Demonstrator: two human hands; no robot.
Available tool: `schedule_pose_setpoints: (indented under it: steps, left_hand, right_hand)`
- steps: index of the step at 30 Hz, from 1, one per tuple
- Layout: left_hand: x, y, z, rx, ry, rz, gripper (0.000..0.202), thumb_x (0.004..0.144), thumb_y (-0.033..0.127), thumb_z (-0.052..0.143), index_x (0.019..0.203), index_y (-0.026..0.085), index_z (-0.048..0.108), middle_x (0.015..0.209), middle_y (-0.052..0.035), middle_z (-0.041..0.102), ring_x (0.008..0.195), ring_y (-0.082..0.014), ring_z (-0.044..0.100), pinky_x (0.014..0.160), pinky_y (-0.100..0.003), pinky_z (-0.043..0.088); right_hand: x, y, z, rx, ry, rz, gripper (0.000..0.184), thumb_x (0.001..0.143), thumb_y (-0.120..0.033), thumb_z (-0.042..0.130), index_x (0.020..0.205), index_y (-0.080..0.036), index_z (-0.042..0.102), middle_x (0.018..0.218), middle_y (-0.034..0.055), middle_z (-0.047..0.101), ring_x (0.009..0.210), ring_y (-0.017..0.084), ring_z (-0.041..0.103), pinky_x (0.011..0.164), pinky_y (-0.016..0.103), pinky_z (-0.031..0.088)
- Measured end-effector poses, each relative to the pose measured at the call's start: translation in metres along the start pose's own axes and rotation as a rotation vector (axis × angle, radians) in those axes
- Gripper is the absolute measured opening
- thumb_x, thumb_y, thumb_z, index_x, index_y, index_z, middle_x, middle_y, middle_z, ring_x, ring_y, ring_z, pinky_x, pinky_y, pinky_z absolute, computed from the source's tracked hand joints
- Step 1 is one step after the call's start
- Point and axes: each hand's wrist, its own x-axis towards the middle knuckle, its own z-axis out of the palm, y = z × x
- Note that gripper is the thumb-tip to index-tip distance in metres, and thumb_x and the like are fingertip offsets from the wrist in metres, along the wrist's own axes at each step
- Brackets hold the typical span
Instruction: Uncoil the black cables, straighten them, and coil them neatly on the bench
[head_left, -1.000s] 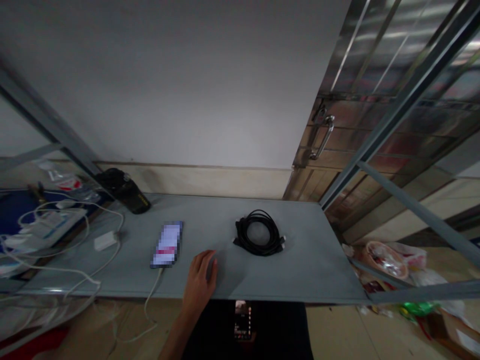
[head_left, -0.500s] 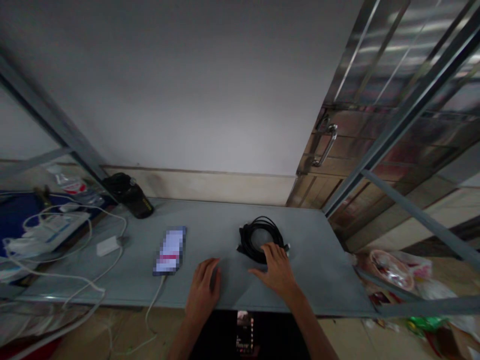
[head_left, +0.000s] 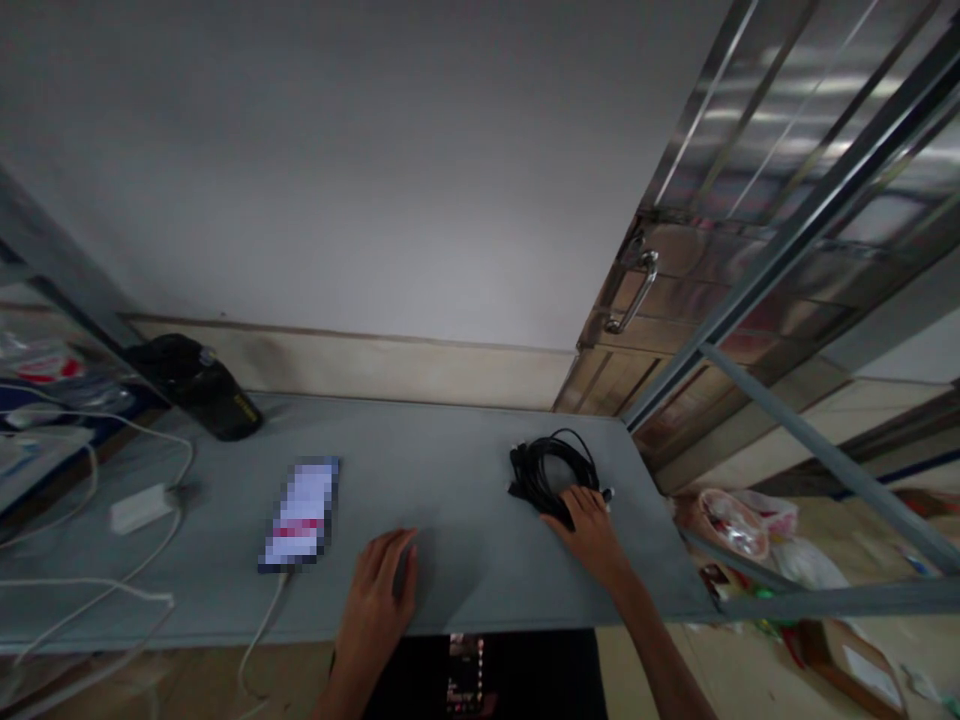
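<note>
Black cable coil (head_left: 532,478): sliding rightward since earlier, probably handling light, floppy; near rim (head_left: 546,500) offering hold
Right hand (head_left: 589,525): gripping that rim
Left hand (head_left: 379,575): curling loosely, apparently holding nothing

A right hand (head_left: 589,520) covers the near side of a coiled black cable (head_left: 541,478), hiding that stretch from us; we cannot tell how firmly the fingers close. The palm of the left hand (head_left: 382,575) is turned from our view, and the bottom edge cuts off both forearms. Coarse blocks blur the screen of the phone (head_left: 301,513) on the table. Lettering on the dark bottle (head_left: 214,395) is too small for us to read. The left edge crops a clear plastic bottle (head_left: 45,365).
</note>
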Motion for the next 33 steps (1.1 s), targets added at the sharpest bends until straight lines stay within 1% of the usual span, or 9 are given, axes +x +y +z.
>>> schedule_pose_setpoints:
  steps: [3, 7, 13, 15, 17, 20, 25, 29, 33]
  left_hand:
    - [0.0, 0.0, -0.001, -0.01, 0.005, 0.007, 0.025, 0.115, 0.025, 0.061, 0.139, 0.028, 0.066, 0.12, -0.0106, 0.078, 0.109, -0.0299, 0.078, 0.097, -0.049, 0.067]
    - [-0.001, 0.001, -0.002, -0.021, 0.021, 0.025, 0.023, 0.115, 0.025, 0.062, 0.137, 0.027, 0.066, 0.117, -0.0098, 0.079, 0.107, -0.0299, 0.079, 0.097, -0.049, 0.066]
    - [-0.001, 0.001, -0.002, -0.03, 0.032, 0.033, 0.019, 0.116, 0.029, 0.061, 0.133, 0.027, 0.067, 0.114, -0.0094, 0.08, 0.103, -0.0299, 0.079, 0.092, -0.048, 0.066]
    - [-0.001, -0.001, -0.001, -0.032, 0.036, 0.044, 0.019, 0.116, 0.029, 0.06, 0.134, 0.028, 0.067, 0.114, -0.0093, 0.081, 0.103, -0.0301, 0.079, 0.093, -0.049, 0.066]
    - [-0.002, -0.002, -0.001, -0.03, 0.036, 0.054, 0.019, 0.116, 0.029, 0.06, 0.134, 0.028, 0.067, 0.114, -0.0092, 0.081, 0.103, -0.0299, 0.079, 0.093, -0.049, 0.066]
    - [-0.003, -0.003, -0.002, -0.024, 0.029, 0.066, 0.02, 0.116, 0.028, 0.06, 0.135, 0.027, 0.066, 0.115, -0.0095, 0.081, 0.104, -0.03, 0.079, 0.094, -0.048, 0.065]
    - [0.0, -0.002, -0.004, -0.028, 0.056, 0.098, 0.02, 0.117, 0.028, 0.059, 0.135, 0.027, 0.066, 0.113, -0.0091, 0.081, 0.102, -0.0298, 0.079, 0.093, -0.048, 0.066]
    - [-0.001, -0.004, -0.003, -0.01, 0.072, 0.119, 0.019, 0.118, 0.03, 0.057, 0.134, 0.026, 0.067, 0.112, -0.0095, 0.081, 0.101, -0.0298, 0.079, 0.091, -0.047, 0.066]
    - [-0.004, -0.009, -0.003, 0.004, 0.053, 0.168, 0.02, 0.118, 0.03, 0.055, 0.132, 0.028, 0.069, 0.114, -0.0089, 0.081, 0.101, -0.0298, 0.079, 0.09, -0.047, 0.067]
  right_hand:
    - [-0.011, 0.018, -0.004, -0.019, 0.023, 0.029, 0.051, 0.115, -0.065, 0.054, 0.125, -0.02, 0.078, 0.123, 0.0182, 0.08, 0.119, 0.037, 0.075, 0.11, 0.057, 0.059]
    - [-0.011, 0.024, -0.009, -0.013, 0.011, 0.08, 0.054, 0.115, -0.067, 0.053, 0.122, -0.02, 0.079, 0.122, 0.0178, 0.081, 0.118, 0.038, 0.075, 0.109, 0.058, 0.059]
    - [0.013, 0.019, -0.026, 0.265, 0.005, 0.229, 0.055, 0.117, -0.066, 0.046, 0.113, -0.024, 0.082, 0.119, 0.0162, 0.081, 0.117, 0.034, 0.078, 0.106, 0.052, 0.062]
    - [0.024, 0.02, -0.033, 0.303, 0.038, 0.299, 0.062, 0.115, -0.072, 0.043, 0.107, -0.024, 0.08, 0.114, 0.0172, 0.082, 0.111, 0.034, 0.08, 0.1, 0.049, 0.063]
    - [0.037, 0.022, -0.043, 0.309, 0.057, 0.349, 0.065, 0.115, -0.075, 0.038, 0.1, -0.023, 0.076, 0.101, 0.0152, 0.082, 0.096, 0.032, 0.081, 0.089, 0.045, 0.065]
    - [0.057, 0.025, -0.062, 0.344, 0.092, 0.434, 0.064, 0.117, -0.074, 0.035, 0.096, -0.025, 0.07, 0.087, 0.0101, 0.081, 0.077, 0.026, 0.079, 0.077, 0.039, 0.064]
    - [0.092, 0.016, -0.105, 0.536, 0.257, 0.612, 0.069, 0.107, -0.088, 0.044, 0.092, -0.024, 0.065, 0.086, 0.0113, 0.08, 0.075, 0.026, 0.079, 0.07, 0.037, 0.065]
    - [0.109, -0.005, -0.144, 0.718, 0.322, 0.684, 0.075, 0.099, -0.096, 0.052, 0.095, -0.022, 0.067, 0.081, 0.0092, 0.078, 0.062, 0.022, 0.07, 0.059, 0.035, 0.06]
    - [0.108, -0.037, -0.174, 0.763, 0.362, 0.642, 0.066, 0.107, -0.084, 0.052, 0.11, -0.02, 0.07, 0.089, 0.0076, 0.079, 0.06, 0.017, 0.066, 0.057, 0.031, 0.055]
